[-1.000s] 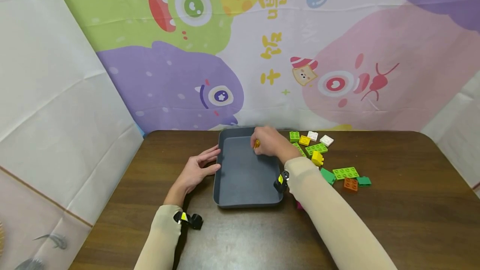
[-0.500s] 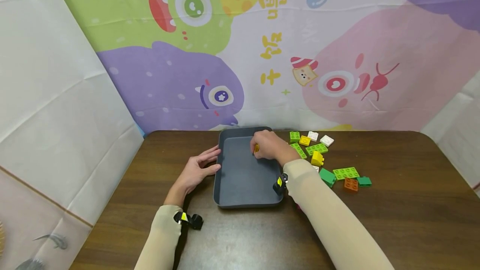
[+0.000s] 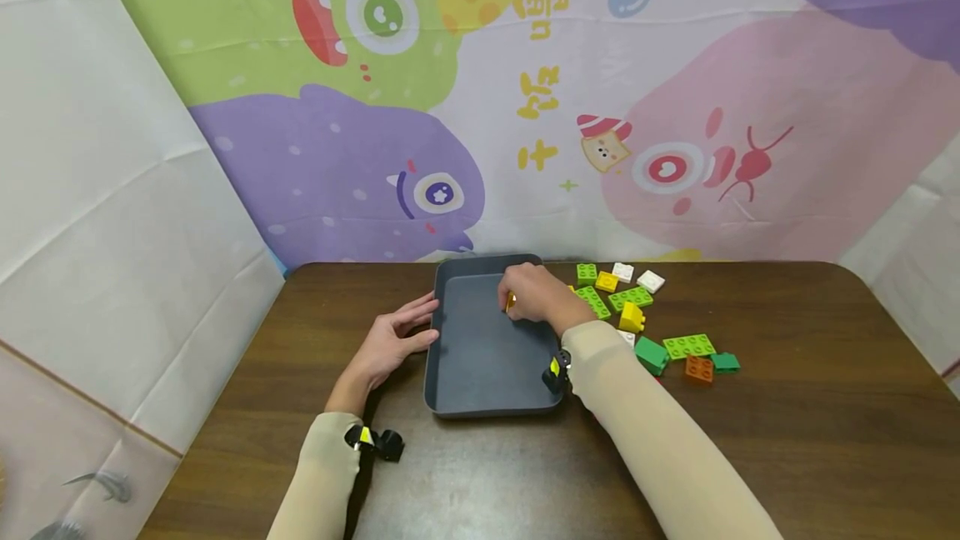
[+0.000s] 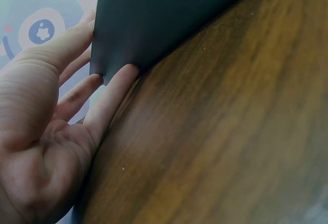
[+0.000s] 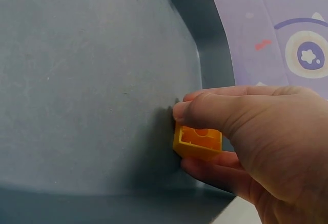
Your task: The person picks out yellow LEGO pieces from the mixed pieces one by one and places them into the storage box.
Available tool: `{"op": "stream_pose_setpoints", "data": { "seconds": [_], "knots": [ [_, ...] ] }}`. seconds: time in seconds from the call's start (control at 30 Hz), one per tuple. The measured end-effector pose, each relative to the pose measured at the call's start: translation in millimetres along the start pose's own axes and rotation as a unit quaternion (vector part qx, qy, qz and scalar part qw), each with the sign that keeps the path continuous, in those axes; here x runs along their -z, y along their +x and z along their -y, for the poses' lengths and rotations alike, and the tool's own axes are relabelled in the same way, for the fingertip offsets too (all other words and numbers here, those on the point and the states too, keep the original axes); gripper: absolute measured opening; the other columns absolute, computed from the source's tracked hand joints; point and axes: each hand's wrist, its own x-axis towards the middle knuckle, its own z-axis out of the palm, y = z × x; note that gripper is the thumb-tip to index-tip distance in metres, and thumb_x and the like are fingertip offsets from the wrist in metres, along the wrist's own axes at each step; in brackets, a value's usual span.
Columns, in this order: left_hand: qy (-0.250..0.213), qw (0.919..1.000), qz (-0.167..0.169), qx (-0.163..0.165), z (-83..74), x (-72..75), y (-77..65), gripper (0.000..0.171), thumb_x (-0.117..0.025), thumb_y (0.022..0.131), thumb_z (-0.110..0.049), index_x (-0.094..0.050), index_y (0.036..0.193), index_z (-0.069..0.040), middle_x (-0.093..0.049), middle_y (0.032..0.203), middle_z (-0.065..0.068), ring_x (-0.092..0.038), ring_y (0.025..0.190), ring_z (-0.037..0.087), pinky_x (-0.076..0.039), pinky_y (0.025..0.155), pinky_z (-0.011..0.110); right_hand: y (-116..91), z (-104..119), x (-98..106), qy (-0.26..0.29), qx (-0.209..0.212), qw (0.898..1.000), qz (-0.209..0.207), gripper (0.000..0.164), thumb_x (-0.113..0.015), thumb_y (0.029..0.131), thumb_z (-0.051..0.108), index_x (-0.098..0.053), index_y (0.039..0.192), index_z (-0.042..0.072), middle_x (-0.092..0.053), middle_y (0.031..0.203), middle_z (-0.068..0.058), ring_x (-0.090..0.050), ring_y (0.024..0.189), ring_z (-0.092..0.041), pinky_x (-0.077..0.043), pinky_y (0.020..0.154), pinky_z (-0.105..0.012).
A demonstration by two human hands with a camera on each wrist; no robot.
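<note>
A dark grey rectangular tray (image 3: 480, 365) lies on the table. Inside it, toward the far right part, my right hand (image 3: 536, 294) pinches a yellow toy building brick (image 5: 197, 144) between thumb and fingers. In the right wrist view the brick's hollow side faces the camera, and it is close to the tray's floor; whether it touches cannot be told. My left hand (image 3: 386, 348) is at the tray's left side, with extended fingers touching the outer wall. The left wrist view shows those fingertips (image 4: 130, 70) against the tray's dark side.
Right of the tray lie several loose bricks: light green (image 3: 689, 347), darker green (image 3: 651, 355), yellow (image 3: 632, 317), white (image 3: 651, 281) and orange-brown (image 3: 699, 369). My right forearm (image 3: 637, 407) hides part of that area. A cartoon-printed cloth (image 3: 525, 223) hangs behind the table.
My right hand has shifted slightly toward me inside the tray, still pinching the yellow brick. The left hand stays at the tray's side. The head view has shifted a little.
</note>
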Motion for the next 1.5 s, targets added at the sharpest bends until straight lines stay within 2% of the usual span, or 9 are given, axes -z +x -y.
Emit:
{"op": "stream_pose_setpoints", "data": {
  "seconds": [0.4,0.73,1.17,1.5],
  "knots": [
    [0.000,1.0000,0.002,-0.005,0.8,0.0,-0.8,0.062,-0.073,0.091,-0.021,-0.050,0.147,-0.004,-0.037,0.163,0.007,-0.043,0.141,0.035,-0.055,0.089,0.016,1.8,2.8,1.2,-0.007,-0.009,1.000,0.013,0.011,-0.079,0.085,0.011,-0.079,0.094,0.017,-0.072,0.106,-0.001,-0.060,0.092,-0.020,-0.057,0.088,-0.039],
    [0.006,1.0000,0.000,-0.007,-0.8,0.0,-0.3,0.060,-0.073,0.092,-0.018,-0.051,0.146,-0.003,-0.037,0.163,0.008,-0.042,0.141,0.037,-0.054,0.089,0.014,0.5,3.2,0.1,-0.020,-0.003,1.000,0.005,0.026,-0.079,0.084,0.011,-0.078,0.109,0.016,-0.068,0.118,-0.002,-0.059,0.103,-0.020,-0.055,0.097,-0.040],
    [0.010,0.9999,-0.003,-0.002,-1.6,-0.2,0.7,0.060,-0.073,0.092,-0.019,-0.051,0.146,-0.005,-0.036,0.163,0.008,-0.043,0.141,0.036,-0.053,0.089,0.013,-0.4,4.2,-0.5,-0.041,0.003,0.999,0.003,0.030,-0.083,0.082,0.016,-0.078,0.111,0.017,-0.063,0.114,-0.004,-0.057,0.099,-0.021,-0.055,0.096,-0.037],
    [0.010,0.9999,-0.004,-0.001,-0.8,-0.1,-0.2,0.060,-0.073,0.092,-0.018,-0.051,0.146,-0.005,-0.037,0.163,0.008,-0.043,0.141,0.035,-0.053,0.089,0.013,-1.8,5.5,0.1,-0.033,-0.001,0.999,0.011,0.030,-0.082,0.083,0.015,-0.078,0.112,0.017,-0.064,0.117,-0.003,-0.057,0.102,-0.021,-0.054,0.098,-0.038]
  ]
}}
